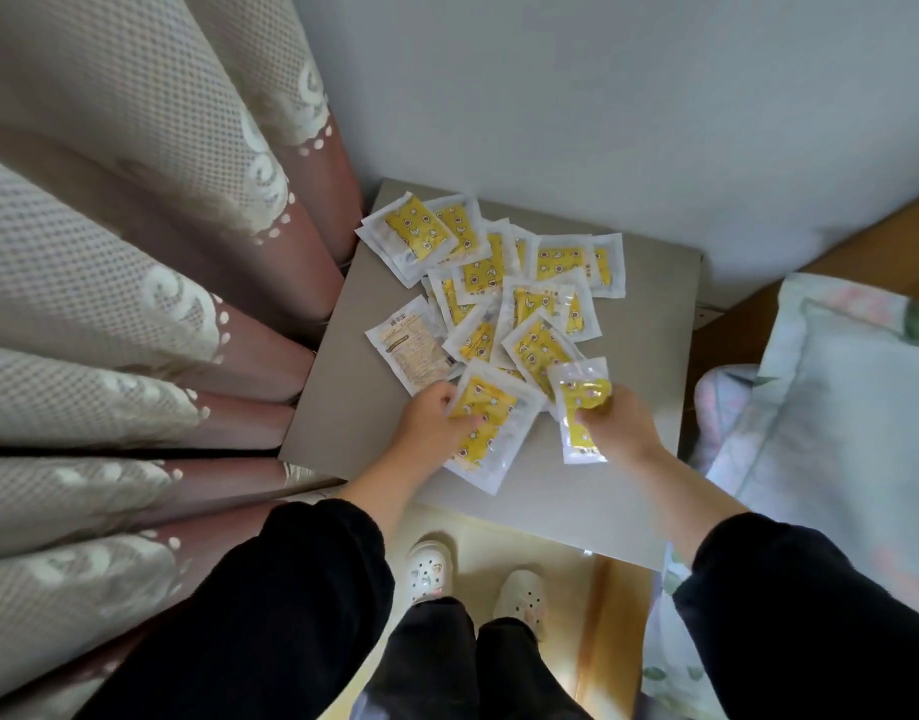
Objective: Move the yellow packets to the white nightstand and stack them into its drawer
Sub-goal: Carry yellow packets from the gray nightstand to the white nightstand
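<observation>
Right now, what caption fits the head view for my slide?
Left hand grips a flat packet, right hand a crumpled packet, beside the pile on the nightstand.

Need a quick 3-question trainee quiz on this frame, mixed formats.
1. True or false: the left hand grips one yellow packet and the right hand grips another.
2. Multiple choice: the packet showing its printed white back lies A) on the curtain side of the pile, B) on the pillow side, C) on the floor.
3. Fill in: the loose packets lie on the nightstand, on its ____.

Key: 1 true; 2 A; 3 top.
</observation>
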`<state>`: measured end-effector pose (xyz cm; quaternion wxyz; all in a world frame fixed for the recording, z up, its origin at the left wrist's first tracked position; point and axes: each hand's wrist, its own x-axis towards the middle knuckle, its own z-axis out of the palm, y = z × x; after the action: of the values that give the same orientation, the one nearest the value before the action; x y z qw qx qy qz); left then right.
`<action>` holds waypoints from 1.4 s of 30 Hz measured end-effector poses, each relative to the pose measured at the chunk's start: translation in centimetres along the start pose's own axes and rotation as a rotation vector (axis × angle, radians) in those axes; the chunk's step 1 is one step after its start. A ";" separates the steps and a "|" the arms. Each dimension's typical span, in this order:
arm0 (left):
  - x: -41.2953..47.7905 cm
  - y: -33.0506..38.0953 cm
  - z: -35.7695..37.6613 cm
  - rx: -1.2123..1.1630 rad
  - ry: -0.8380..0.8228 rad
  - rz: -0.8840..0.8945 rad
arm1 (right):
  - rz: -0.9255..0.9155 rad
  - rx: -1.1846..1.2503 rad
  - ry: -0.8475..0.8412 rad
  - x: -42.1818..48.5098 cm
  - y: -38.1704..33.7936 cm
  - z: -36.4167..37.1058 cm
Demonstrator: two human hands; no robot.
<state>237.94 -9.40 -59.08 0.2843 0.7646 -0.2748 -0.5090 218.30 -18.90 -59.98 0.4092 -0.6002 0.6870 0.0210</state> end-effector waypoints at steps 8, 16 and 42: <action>1.3 -1.3 -3.8 -0.449 0.382 -0.283 | -0.112 0.068 -0.150 2.6 -3.9 -2.3; 5.0 -0.5 -2.8 -0.361 0.530 -0.386 | -0.129 -0.258 -0.037 5.1 -3.1 -0.8; 3.5 -0.8 -2.4 -0.568 0.478 -0.437 | 0.073 0.148 -0.235 3.3 -2.6 -1.2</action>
<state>241.41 -10.95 -61.08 0.4248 0.7926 0.1185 -0.4212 220.02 -22.89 -59.92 0.5290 -0.5364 0.6552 0.0552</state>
